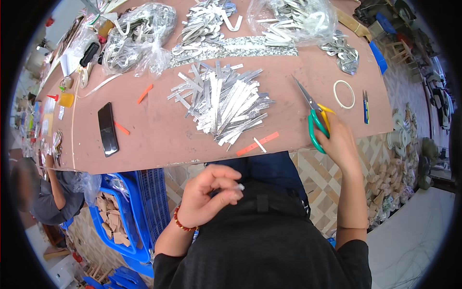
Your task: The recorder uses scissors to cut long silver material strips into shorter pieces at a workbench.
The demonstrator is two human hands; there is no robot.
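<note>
My left hand [209, 192] is held in front of my body, below the table edge, its thumb and fingers pinching a small whitish scrap [239, 187]. At the table's right front, my right hand [340, 142] grips the scissors [313, 110] by their green and yellow handles. Their blades point away to the upper left and look nearly closed. A loose heap of silver strips [226, 103] lies in the middle of the table. Between the heap and the front edge is an orange strip [269, 137], with a short white strip [259, 145] across it.
A black phone [108, 130] lies left on the table [159, 154]. Right are a pale ring [343, 94] and thread snips [365, 108]. Bags of silver pieces [139, 38] stand behind. A blue crate [130, 212] holds brown scraps below. Another person [53, 192] sits at far left.
</note>
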